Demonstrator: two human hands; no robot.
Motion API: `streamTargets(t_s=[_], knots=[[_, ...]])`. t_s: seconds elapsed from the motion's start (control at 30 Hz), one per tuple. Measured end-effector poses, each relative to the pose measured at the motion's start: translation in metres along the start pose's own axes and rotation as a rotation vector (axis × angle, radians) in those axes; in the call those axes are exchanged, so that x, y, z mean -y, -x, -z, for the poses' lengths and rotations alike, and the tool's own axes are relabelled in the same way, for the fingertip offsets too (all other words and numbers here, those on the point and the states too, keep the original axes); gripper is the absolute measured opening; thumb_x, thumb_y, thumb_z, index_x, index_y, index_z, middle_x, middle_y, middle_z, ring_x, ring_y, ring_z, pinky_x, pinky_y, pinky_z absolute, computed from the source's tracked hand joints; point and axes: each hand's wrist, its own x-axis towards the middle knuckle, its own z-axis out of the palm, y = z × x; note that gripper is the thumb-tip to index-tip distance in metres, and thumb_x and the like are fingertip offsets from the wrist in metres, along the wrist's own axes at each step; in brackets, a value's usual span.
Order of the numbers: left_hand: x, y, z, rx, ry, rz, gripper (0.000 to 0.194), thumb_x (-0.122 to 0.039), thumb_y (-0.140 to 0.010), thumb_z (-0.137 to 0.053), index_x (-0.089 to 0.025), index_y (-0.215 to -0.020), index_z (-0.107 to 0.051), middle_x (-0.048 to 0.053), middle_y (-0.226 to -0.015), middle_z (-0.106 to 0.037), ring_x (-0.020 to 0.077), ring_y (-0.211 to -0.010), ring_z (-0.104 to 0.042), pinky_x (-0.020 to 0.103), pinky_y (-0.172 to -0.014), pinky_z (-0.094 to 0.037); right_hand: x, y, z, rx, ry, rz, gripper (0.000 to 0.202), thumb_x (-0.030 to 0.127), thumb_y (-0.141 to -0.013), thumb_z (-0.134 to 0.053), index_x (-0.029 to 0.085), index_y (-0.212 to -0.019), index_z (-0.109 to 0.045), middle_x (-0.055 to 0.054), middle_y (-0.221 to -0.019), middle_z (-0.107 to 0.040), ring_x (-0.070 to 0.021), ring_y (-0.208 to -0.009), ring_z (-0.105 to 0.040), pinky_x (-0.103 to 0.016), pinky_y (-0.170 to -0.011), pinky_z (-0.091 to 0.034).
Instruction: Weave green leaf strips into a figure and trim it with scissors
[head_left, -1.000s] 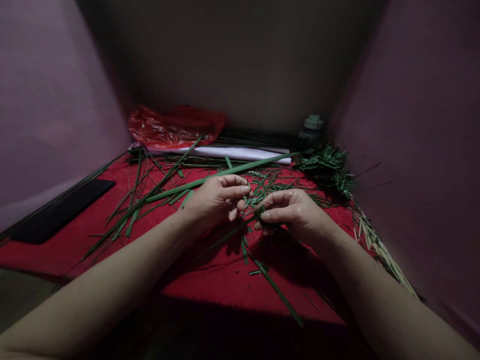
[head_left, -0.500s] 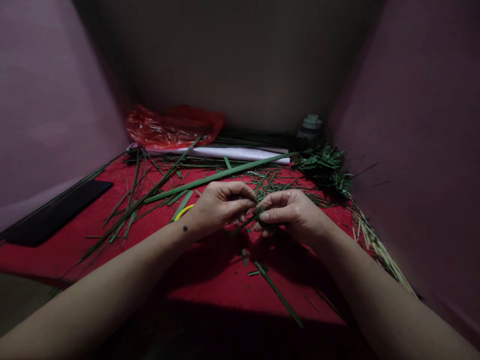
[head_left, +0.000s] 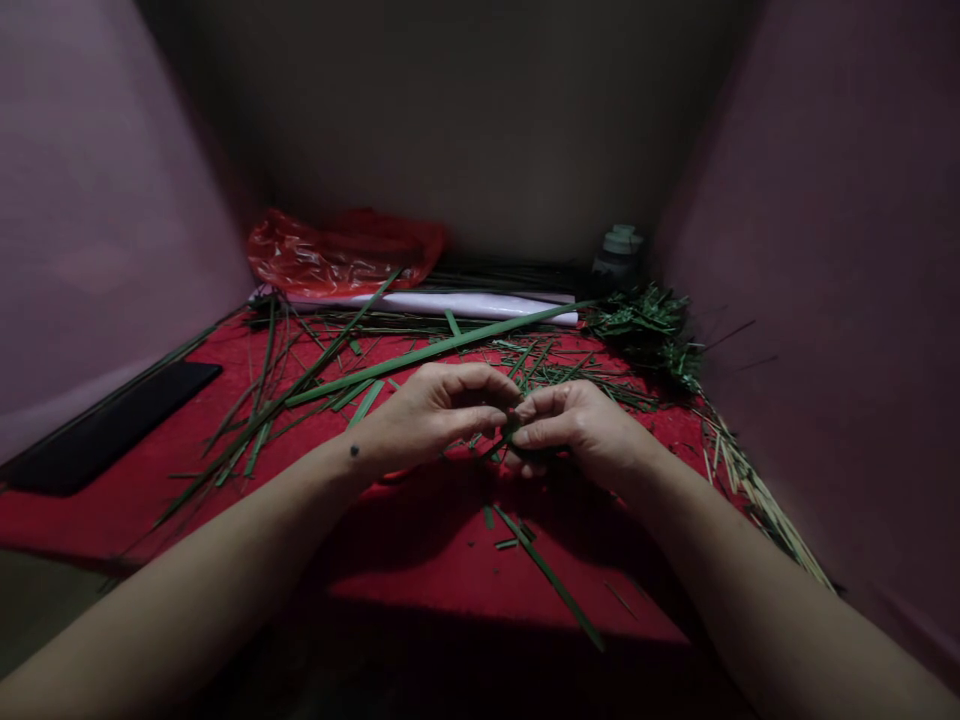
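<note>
In the head view my left hand and my right hand meet over the middle of a red tabletop. A small folded green leaf strip is pinched between my right thumb and forefinger, its end slanting down to the left. My left fingers curl around the same strip from the other side, with the thumb and forefinger bowed slightly apart; their tips are dark and partly hidden. Under my left wrist, part of an orange-yellow curved handle shows. A loose leaf strip lies nearer to me.
Long green leaves and cut scraps cross the table behind my hands. Further back lie a red plastic bag, a white roll and a bottle. A woven leaf bunch is at right, a black flat object at left.
My left thumb and forefinger have parted a little, and that wrist has shifted slightly left, covering the yellow handle more. The strip's end shows shorter; my right hand keeps its pinch.
</note>
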Motion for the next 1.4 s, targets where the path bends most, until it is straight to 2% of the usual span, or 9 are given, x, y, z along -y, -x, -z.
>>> streamTargets(t_s=[0.1,0.27,0.43,0.53,0.77,1.03,1.17,1.3,1.4], knots=[[0.002,-0.002,-0.002,-0.047,-0.071,-0.032,0.009,-0.019,-0.075,-0.058,-0.016,-0.08,-0.065,0.001,-0.072,-0.059,0.0101,-0.064,-0.055,0.021,-0.062,-0.045,0.001,0.0,-0.001,-0.009,0.029,0.013,0.006,0.013,-0.059,-0.063,0.012,-0.064,-0.061,-0.001,-0.053,-0.062,-0.01,-0.043,-0.054,-0.022,-0.046,-0.042],[0.009,0.001,-0.017,-0.331,-0.523,-0.249,0.012,-0.022,-0.077,-0.057,-0.02,-0.073,-0.068,0.003,-0.078,-0.053,0.0135,-0.075,-0.05,0.023,-0.066,-0.04,-0.001,-0.003,-0.005,-0.022,0.081,0.059,0.001,0.014,-0.06,-0.061,0.013,-0.06,-0.06,0.0,-0.049,-0.058,-0.0085,-0.042,-0.049,-0.022,-0.045,-0.038],[0.008,0.012,-0.037,-0.168,-0.727,-0.427,0.024,-0.017,-0.082,-0.044,-0.022,-0.081,-0.068,0.005,-0.07,-0.058,0.0129,-0.065,-0.051,0.023,-0.062,-0.038,-0.007,-0.006,-0.005,-0.041,-0.032,0.096,0.006,0.013,-0.056,-0.064,0.013,-0.062,-0.062,0.003,-0.053,-0.057,-0.0068,-0.044,-0.046,-0.021,-0.046,-0.036],[0.007,0.015,-0.037,-0.153,-0.739,-0.469,0.026,-0.013,-0.082,-0.043,-0.02,-0.077,-0.068,0.007,-0.071,-0.063,0.0131,-0.064,-0.053,0.023,-0.061,-0.037,-0.007,-0.006,-0.003,-0.115,-0.06,0.141,0.01,0.013,-0.055,-0.066,0.013,-0.065,-0.064,0.003,-0.055,-0.057,-0.0066,-0.046,-0.047,-0.02,-0.046,-0.034],[0.016,0.01,-0.027,-0.165,-0.736,-0.443,0.02,-0.018,-0.082,-0.047,-0.022,-0.08,-0.067,0.006,-0.076,-0.065,0.0145,-0.07,-0.054,0.025,-0.068,-0.038,-0.006,-0.007,-0.002,-0.173,-0.116,0.224,0.01,0.016,-0.058,-0.066,0.014,-0.068,-0.065,0.002,-0.062,-0.059,-0.0084,-0.053,-0.05,-0.023,-0.053,-0.036],[0.021,0.008,-0.025,-0.211,-0.751,-0.451,0.017,-0.021,-0.082,-0.049,-0.021,-0.081,-0.066,0.006,-0.077,-0.058,0.0145,-0.073,-0.051,0.024,-0.066,-0.039,-0.002,-0.003,-0.001,-0.176,-0.154,0.192,0.009,0.019,-0.06,-0.065,0.014,-0.067,-0.063,0.001,-0.056,-0.058,-0.0106,-0.047,-0.052,-0.024,-0.047,-0.038],[0.02,0.008,-0.026,-0.219,-0.729,-0.407,0.017,-0.023,-0.082,-0.049,-0.022,-0.08,-0.066,0.004,-0.074,-0.055,0.0136,-0.07,-0.051,0.023,-0.065,-0.04,-0.001,-0.002,-0.003,-0.229,-0.106,0.222,0.012,0.024,-0.061,-0.067,0.014,-0.066,-0.062,0.002,-0.053,-0.055,-0.0084,-0.043,-0.047,-0.022,-0.041,-0.032],[0.01,0.006,-0.024,-0.213,-0.551,-0.346,0.013,-0.022,-0.08,-0.053,-0.02,-0.08,-0.066,0.005,-0.079,-0.058,0.0142,-0.076,-0.054,0.024,-0.071,-0.042,0.001,-0.001,-0.006,-0.27,-0.02,0.25,0.012,0.024,-0.063,-0.066,0.013,-0.064,-0.063,0.002,-0.052,-0.055,-0.0075,-0.044,-0.044,-0.022,-0.041,-0.03],[0.002,0.004,-0.022,-0.303,-0.279,-0.191,0.011,-0.023,-0.078,-0.056,-0.017,-0.085,-0.063,0.004,-0.081,-0.061,0.0139,-0.077,-0.055,0.023,-0.071,-0.043,0.005,0.001,-0.008,-0.282,-0.011,0.275,0.011,0.023,-0.062,-0.066,0.013,-0.064,-0.064,0.001,-0.052,-0.056,-0.0079,-0.046,-0.046,-0.022,-0.045,-0.034]])
